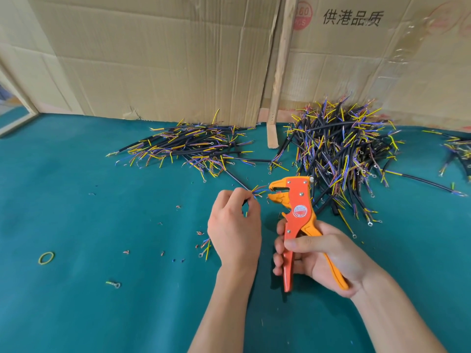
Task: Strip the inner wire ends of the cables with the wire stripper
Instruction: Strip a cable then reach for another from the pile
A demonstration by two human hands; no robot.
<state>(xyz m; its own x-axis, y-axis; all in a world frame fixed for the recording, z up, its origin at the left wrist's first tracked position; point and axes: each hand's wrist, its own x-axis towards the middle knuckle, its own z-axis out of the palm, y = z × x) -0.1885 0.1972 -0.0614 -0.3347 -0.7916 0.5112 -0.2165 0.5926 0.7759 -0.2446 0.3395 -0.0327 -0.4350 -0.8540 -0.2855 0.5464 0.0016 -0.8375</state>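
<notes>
My right hand (318, 253) grips the handles of an orange and yellow wire stripper (297, 200), its jaws pointing left and slightly parted. My left hand (234, 225) pinches a short black cable (257, 191) whose coloured inner wires fan out toward the jaws, their tips just short of the jaw opening. The cable's other end sticks out below my left hand, with yellow wire and a ring terminal. Everything sits over a teal table cover (102, 225).
A flat pile of black cables (193, 146) lies behind, left of centre, and a taller heap (341, 149) at the right. More cables (456, 149) lie at the far right edge. Cardboard sheets (165, 54) and a wooden slat (277, 80) stand along the back. A yellow rubber band (46, 258) and insulation scraps lie at left.
</notes>
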